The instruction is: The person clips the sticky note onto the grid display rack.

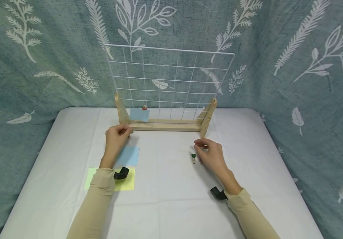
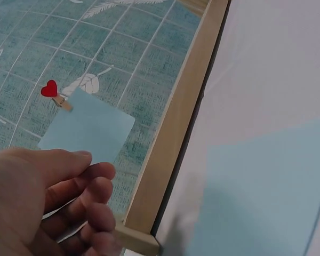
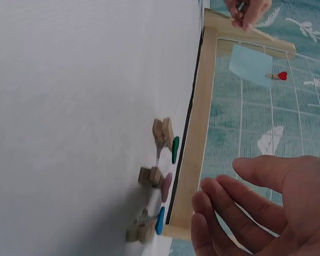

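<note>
Hovering over the worktop [image 1: 165,219], the right hand [image 1: 211,154] has its grip apart, the fingers softly bent and the thumb clear of the fingertips. Near it, at about 8 o'clock in the head view, lies the green peg [image 1: 193,156]. The right wrist view shows a pink peg [image 3: 166,187] and a blue peg [image 3: 160,220] following from the green one toward 6 o'clock, each with a wooden body.

The left hand [image 1: 116,138] is beside the wooden stand [image 1: 165,127], at its 8 o'clock end. Its grip is loosely curled, thumb and forefinger close together.

Up from that hand, toward 1 o'clock, the hanging note [image 1: 139,116], light blue, is pinned by the red heart peg [image 2: 49,88] to the wire grid [image 1: 169,49], low at its 7 o'clock part. The grid stands upright in the stand.

A second blue note [image 1: 130,156] lies flat at the left hand's 5 o'clock. Farther toward 6 o'clock, a yellow paper [image 1: 128,182] and a pale green paper [image 1: 90,174] show either side of the left sleeve [image 1: 95,202]; whether they meet underneath is hidden. At 12 o'clock, behind everything, hangs a teal cloth [image 1: 69,39] with white leaves.
</note>
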Available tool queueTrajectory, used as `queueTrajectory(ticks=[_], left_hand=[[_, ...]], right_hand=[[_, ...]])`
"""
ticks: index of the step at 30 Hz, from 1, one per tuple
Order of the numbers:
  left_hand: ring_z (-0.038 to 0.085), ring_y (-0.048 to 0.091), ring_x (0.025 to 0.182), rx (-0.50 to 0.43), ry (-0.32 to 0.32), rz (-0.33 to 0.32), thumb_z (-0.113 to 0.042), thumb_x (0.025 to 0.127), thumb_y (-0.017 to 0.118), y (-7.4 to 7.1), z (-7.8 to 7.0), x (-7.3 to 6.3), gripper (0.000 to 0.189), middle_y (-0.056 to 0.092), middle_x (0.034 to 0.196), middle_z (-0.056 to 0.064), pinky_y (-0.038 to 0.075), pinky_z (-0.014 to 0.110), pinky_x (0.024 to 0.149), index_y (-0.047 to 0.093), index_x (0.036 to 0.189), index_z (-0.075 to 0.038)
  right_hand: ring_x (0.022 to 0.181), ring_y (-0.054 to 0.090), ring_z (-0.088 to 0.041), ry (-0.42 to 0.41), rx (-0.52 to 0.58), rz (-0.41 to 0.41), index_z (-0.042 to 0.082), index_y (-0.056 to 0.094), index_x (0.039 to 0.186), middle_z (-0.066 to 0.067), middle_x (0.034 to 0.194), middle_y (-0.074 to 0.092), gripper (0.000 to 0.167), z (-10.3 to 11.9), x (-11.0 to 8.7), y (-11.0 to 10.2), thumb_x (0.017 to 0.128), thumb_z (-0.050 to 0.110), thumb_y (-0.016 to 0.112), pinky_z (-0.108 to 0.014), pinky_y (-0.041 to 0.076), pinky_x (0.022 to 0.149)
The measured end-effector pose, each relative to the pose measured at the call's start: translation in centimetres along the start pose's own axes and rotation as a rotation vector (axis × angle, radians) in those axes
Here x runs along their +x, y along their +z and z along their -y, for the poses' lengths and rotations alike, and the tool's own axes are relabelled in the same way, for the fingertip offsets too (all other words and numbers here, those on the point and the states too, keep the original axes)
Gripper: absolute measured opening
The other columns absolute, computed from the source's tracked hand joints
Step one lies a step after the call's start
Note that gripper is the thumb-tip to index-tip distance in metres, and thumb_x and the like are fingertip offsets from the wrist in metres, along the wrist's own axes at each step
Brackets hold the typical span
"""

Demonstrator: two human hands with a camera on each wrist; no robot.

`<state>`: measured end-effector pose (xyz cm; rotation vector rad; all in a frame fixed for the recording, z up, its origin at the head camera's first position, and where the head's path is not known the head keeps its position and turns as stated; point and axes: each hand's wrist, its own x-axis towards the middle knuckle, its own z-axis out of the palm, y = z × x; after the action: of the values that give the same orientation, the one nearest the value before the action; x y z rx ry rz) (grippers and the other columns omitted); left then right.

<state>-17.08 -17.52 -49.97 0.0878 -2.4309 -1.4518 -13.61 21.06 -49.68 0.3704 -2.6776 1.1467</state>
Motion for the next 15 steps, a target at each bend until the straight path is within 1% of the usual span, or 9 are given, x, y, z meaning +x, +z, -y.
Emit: queueTrajectory(ticks=[3, 6, 8, 10, 15], left_hand=[[0.013, 0.059, 0.062, 0.050, -0.005, 0.018, -0.020, 0.096, 0.079, -0.3, 0.5, -0.3, 0.018, 0.074, 0.074, 0.011, 0.043, 0.022, 0.061, 0.080, 0.086, -0.005], [0.017, 0.057, 0.063, 0.106, -0.030, 0.040, -0.020, 0.096, 0.078, -0.7, 1.0, -1.0, 0.018, 0.072, 0.071, 0.009, 0.041, 0.028, 0.066, 0.080, 0.085, -0.006], [0.019, 0.056, 0.063, 0.137, -0.049, 0.052, -0.020, 0.096, 0.078, -1.0, 1.4, -1.4, 0.019, 0.070, 0.070, 0.008, 0.040, 0.032, 0.069, 0.079, 0.084, -0.005], [0.019, 0.056, 0.064, 0.160, -0.057, 0.061, -0.020, 0.096, 0.078, -1.2, 1.9, -1.7, 0.019, 0.070, 0.070, 0.008, 0.039, 0.033, 0.072, 0.080, 0.084, -0.005], [0.019, 0.057, 0.063, 0.170, -0.058, 0.052, -0.020, 0.096, 0.078, -1.8, 2.7, -1.9, 0.019, 0.071, 0.071, 0.009, 0.040, 0.034, 0.073, 0.080, 0.086, -0.005]], right_hand=[[0.110, 0.072, -0.033, 0.036, -0.020, -0.001, 0.004, 0.079, 0.112, -0.012, 0.108, 0.080, 0.017, -0.5, -0.4, -0.4, 0.097, 0.010, 0.076, -0.050, 0.057, 0.097], [0.122, 0.066, -0.039, 0.084, -0.037, 0.020, 0.006, 0.079, 0.115, -0.015, 0.118, 0.078, 0.020, -1.3, -1.1, -0.7, 0.098, 0.015, 0.075, -0.056, 0.051, 0.104], [0.125, 0.065, -0.040, 0.114, -0.035, 0.040, 0.007, 0.079, 0.117, -0.016, 0.122, 0.076, 0.021, -1.9, -1.6, -1.0, 0.098, 0.015, 0.075, -0.058, 0.050, 0.105], [0.125, 0.065, -0.040, 0.130, -0.020, 0.067, 0.007, 0.079, 0.118, -0.016, 0.124, 0.075, 0.021, -2.5, -1.9, -1.2, 0.099, 0.015, 0.075, -0.057, 0.050, 0.106], [0.126, 0.066, -0.037, 0.113, 0.024, 0.115, 0.006, 0.077, 0.121, -0.015, 0.124, 0.075, 0.022, -3.5, -2.0, -2.0, 0.099, 0.011, 0.073, -0.053, 0.049, 0.109]])
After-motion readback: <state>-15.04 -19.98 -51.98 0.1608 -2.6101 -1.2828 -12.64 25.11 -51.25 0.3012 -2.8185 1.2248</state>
